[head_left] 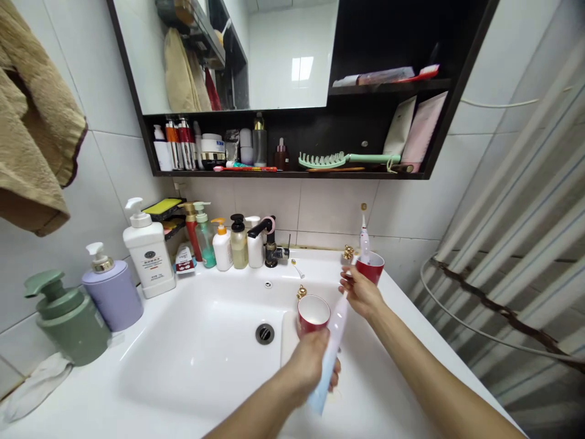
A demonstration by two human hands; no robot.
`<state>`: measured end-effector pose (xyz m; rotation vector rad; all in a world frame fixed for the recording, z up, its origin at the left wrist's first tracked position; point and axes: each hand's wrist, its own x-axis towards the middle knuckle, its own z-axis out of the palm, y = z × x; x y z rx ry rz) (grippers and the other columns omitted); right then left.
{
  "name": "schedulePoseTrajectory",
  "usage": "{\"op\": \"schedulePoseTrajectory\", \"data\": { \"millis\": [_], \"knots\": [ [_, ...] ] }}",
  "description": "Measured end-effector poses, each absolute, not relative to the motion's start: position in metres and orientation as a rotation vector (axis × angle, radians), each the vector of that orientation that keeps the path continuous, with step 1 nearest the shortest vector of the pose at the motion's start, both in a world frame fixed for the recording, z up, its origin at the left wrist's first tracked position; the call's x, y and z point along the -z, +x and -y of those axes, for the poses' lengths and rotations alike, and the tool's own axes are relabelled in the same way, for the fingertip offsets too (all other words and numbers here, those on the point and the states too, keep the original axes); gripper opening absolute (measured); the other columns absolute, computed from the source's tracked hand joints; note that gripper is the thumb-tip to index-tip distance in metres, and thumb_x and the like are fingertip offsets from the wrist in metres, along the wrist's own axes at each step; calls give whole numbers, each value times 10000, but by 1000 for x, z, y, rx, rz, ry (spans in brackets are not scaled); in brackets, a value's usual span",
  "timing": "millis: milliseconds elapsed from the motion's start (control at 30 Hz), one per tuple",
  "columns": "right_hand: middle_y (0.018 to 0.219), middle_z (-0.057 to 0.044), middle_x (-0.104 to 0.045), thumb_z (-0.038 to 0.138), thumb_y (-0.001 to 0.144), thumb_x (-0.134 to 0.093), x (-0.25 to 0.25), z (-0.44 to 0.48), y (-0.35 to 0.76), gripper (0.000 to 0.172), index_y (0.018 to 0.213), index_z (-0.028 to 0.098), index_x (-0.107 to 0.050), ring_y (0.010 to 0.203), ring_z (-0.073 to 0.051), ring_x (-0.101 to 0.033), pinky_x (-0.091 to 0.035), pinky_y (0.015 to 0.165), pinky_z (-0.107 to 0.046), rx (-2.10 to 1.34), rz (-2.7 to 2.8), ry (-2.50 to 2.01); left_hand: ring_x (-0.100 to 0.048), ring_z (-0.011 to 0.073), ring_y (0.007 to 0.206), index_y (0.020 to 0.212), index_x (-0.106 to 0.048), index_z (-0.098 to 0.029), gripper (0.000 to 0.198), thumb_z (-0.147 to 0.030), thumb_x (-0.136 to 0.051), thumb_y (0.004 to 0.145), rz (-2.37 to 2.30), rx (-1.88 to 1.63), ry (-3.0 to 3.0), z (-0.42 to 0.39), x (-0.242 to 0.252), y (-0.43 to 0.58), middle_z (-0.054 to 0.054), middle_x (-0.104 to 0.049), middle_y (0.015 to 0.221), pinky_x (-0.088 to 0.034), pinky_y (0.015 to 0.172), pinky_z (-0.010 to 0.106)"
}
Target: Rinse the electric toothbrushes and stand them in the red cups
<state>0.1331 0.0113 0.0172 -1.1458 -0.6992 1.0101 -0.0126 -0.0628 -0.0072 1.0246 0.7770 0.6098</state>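
Wrapped around the body of a pink-to-blue electric toothbrush (334, 338) is my left hand (311, 360), low over the right part of the sink. The toothbrush slants, its upper end toward my right hand (361, 289). My right hand has its fingers bent and pinched at the narrow head end of that toothbrush. Just beyond my left hand stands a red cup (313, 312) with a white inside and a gold handle. Behind my right hand, a second red cup (372, 266) is at the back right corner, beside a white electric toothbrush (364, 241) standing upright.
Pump bottles line the left and back of the white sink (196, 347), including a green one (68, 317) and a purple one (114, 292). A black faucet (270, 241) stands at the back. Above hangs a dark shelf (283, 174); a white folding curtain (521, 262) is at right.
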Motion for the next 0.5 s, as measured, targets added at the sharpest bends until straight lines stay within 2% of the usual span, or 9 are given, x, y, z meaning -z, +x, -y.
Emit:
{"op": "schedulePoseTrajectory", "data": {
  "millis": [100,167,233,500],
  "knots": [
    [697,0,-530,269,707,-427,-9,-35,121,171,779,134,-502,557,-78,-496,-417,504,-236,-1047,789,-1354,-355,47,340,652,-390,-141,400,-525,-277,658,-846,-720,830,52,2,-14,-34,-405,457,-244,380,194],
    [878,-35,-510,260,734,-394,-1,-54,111,231,912,128,-462,720,-109,-503,-423,613,-291,-1040,842,-1497,-348,44,335,649,-389,-143,380,-504,-274,672,-883,-735,753,46,1,-15,-34,-406,454,-234,379,191],
    [973,-48,-474,259,745,-375,5,-74,105,256,967,148,-433,807,-130,-484,-408,677,-327,-1001,876,-1631,-350,47,332,653,-388,-145,364,-491,-279,678,-909,-729,728,43,1,-15,-32,-414,453,-236,380,193],
    [991,-56,-467,256,742,-381,12,-125,116,248,959,157,-445,832,-134,-475,-397,701,-321,-810,997,-1921,-379,59,339,660,-375,-146,372,-500,-260,679,-899,-761,735,40,9,-14,-18,-443,484,-261,374,205]
  ]
}}
